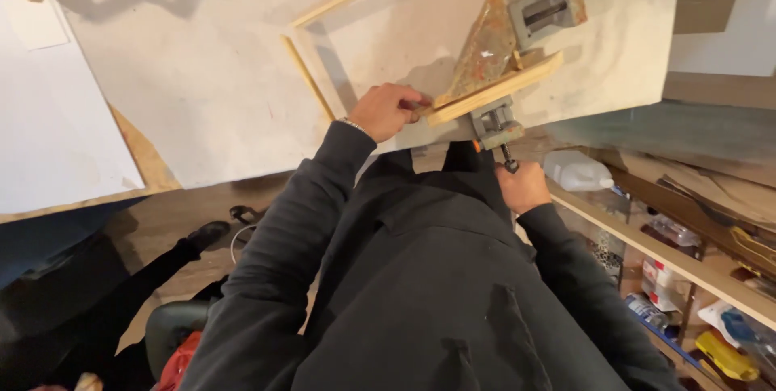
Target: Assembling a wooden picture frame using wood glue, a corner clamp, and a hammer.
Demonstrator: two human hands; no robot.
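Looking down, the head view shows a pale, scuffed counter (pixel 218 92) whose near edge runs across the middle of the picture, with a white board (pixel 56 116) lying on its left part. To the right, below the counter, open wooden shelves (pixel 687 266) hold a white plastic jug (pixel 578 171) and small bottles and packets. A wooden frame (pixel 356 19) of thin light strips lies flat on the counter, its near corner seated in a grey metal corner clamp (pixel 505 52) at the counter's edge. The left hand (pixel 388 111), reaching out of a dark sleeve, is closed on the end of the frame's near strip (pixel 493 88), just left of the clamp. The right hand (pixel 524 185) sits below the counter edge, fingers wrapped around the clamp's near screw handle (pixel 508 158).
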